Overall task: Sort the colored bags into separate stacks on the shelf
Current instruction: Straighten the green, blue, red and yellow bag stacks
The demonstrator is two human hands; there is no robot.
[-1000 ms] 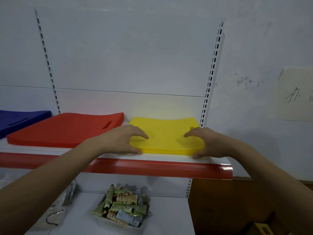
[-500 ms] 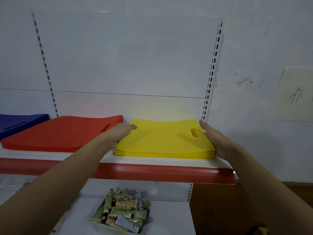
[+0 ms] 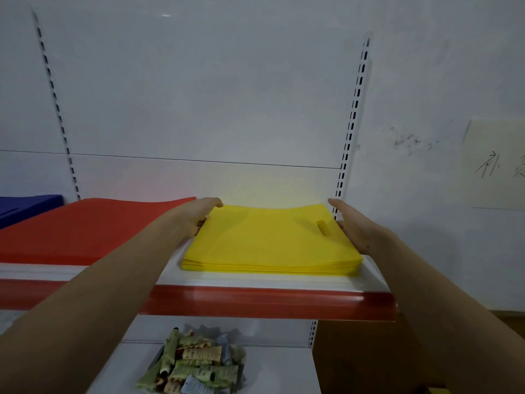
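Two hands: left hand and right hand flank the yellow stack, touching its short sides.
Fingers: straight, pressing inward, gripping nothing.
Axis: runs hand to hand along the shelf.

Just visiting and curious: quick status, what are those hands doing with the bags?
Left hand and right hand flat against either side of the yellow stack. Stack squared on the shelf, red stack beside it. Nothing in the way.
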